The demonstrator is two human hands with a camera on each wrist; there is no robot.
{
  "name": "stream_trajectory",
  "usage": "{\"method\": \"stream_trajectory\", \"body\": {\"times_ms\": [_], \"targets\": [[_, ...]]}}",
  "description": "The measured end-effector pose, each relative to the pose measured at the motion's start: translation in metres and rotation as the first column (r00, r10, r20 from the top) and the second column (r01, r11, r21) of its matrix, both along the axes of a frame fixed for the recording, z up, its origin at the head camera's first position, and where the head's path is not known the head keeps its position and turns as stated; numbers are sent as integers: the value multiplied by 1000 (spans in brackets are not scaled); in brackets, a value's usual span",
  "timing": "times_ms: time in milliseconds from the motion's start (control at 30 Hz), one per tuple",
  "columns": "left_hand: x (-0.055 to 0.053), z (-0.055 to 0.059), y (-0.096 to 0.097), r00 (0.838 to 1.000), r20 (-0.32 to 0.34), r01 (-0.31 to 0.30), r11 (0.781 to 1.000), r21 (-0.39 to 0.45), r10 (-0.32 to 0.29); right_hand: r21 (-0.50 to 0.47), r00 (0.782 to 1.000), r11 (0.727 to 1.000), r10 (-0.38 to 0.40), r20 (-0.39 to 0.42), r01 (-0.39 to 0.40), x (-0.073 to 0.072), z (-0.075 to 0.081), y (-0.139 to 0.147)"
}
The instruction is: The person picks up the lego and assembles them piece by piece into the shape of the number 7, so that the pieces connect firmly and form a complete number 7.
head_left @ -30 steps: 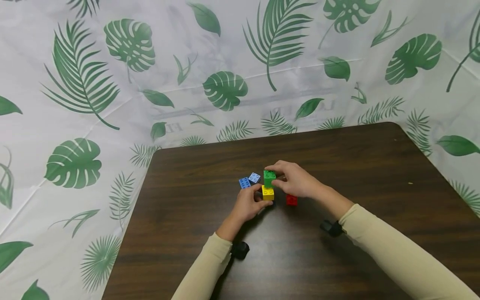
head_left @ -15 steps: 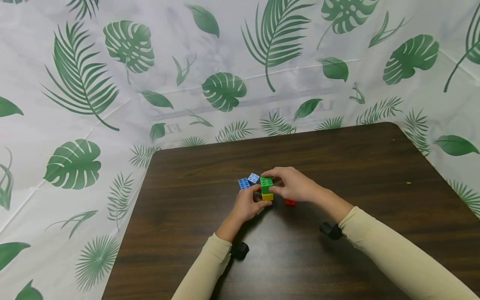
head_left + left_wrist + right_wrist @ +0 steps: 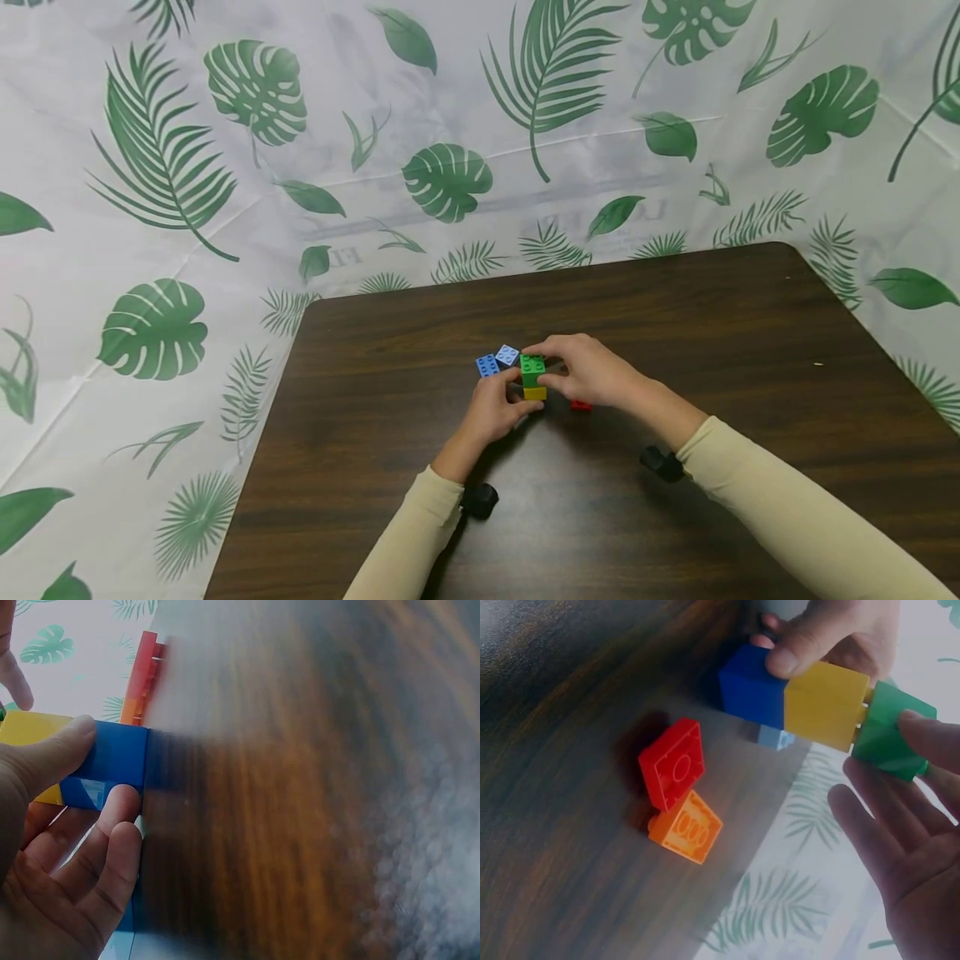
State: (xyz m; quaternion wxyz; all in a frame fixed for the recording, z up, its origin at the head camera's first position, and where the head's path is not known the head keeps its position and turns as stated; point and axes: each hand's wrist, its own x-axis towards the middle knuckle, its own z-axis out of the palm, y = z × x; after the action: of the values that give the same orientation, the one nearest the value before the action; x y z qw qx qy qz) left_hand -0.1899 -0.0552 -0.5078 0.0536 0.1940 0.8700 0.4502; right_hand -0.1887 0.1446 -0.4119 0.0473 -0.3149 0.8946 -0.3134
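A dark blue brick (image 3: 751, 688) stands on the table with a yellow brick (image 3: 825, 705) on top of it. My left hand (image 3: 492, 410) holds this pair from the side; in the left wrist view its thumb presses across both bricks. My right hand (image 3: 592, 368) pinches a green brick (image 3: 532, 372) between thumb and fingers. The green brick is over the yellow one, lined up with it, and a narrow gap with studs shows between them in the right wrist view.
Beyond my left hand lie a blue brick (image 3: 487, 365) and a light blue brick (image 3: 507, 356). A red brick (image 3: 673, 766) and an orange brick (image 3: 688, 831) lie tipped on their sides near my right hand. A leaf-print curtain (image 3: 337, 150) hangs behind the dark wooden table (image 3: 675, 308).
My right hand has lowered the green brick toward the yellow one, covering more of it, then stayed there over the last half second. My left hand has kept its place.
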Motion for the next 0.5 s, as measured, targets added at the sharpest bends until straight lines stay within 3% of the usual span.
{"method": "stream_trajectory", "body": {"times_ms": [500], "targets": [[-1, -3, 1, 999, -46, 9, 1000, 18, -8, 86, 989, 996, -3, -145, 15, 4, -7, -2]]}}
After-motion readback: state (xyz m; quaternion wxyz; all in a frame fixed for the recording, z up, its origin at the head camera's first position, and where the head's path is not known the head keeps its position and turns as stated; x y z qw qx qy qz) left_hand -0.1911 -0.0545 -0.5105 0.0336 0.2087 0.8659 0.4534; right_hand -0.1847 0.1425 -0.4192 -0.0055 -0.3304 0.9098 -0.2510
